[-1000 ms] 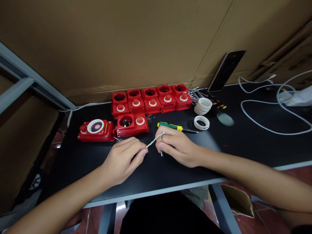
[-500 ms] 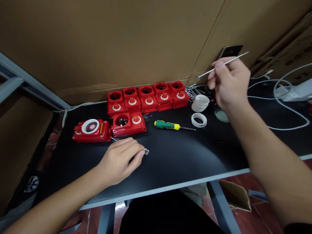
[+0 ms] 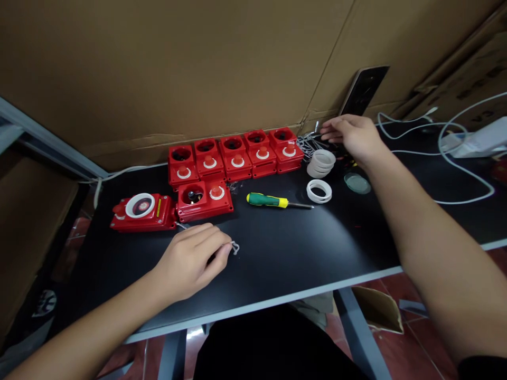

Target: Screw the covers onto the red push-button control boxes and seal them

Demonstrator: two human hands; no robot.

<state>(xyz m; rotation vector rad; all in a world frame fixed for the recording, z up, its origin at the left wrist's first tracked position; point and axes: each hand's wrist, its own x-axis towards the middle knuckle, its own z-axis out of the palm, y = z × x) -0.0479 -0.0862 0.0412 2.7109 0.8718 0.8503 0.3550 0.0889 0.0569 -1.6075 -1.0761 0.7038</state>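
Note:
My left hand (image 3: 194,258) rests low over the table, its thumb and forefinger pinching a small grey looped cord-like piece (image 3: 235,247). Behind it lie a red box with a white ring and round window (image 3: 158,211) and a red box with a round opening and red knob (image 3: 214,206). At the back right, my right hand (image 3: 352,134) reaches over a pile of thin metal rods (image 3: 311,145). Its fingers are stretched out, with no rod visible between them. One short rod end (image 3: 317,126) stands up just beside the fingertips.
Several red boxes (image 3: 237,161) stand in a row against the cardboard wall (image 3: 198,63). A green-yellow screwdriver (image 3: 265,200) lies mid-table, near stacked white rings (image 3: 319,169), loose white rings (image 3: 319,196) and a clear disc (image 3: 357,183). A phone (image 3: 364,89) leans behind; white cables (image 3: 467,198) lie right.
My right hand has moved down and left to the rod pile, and the long metal rod it held no longer shows in it. My left hand keeps its pinch.

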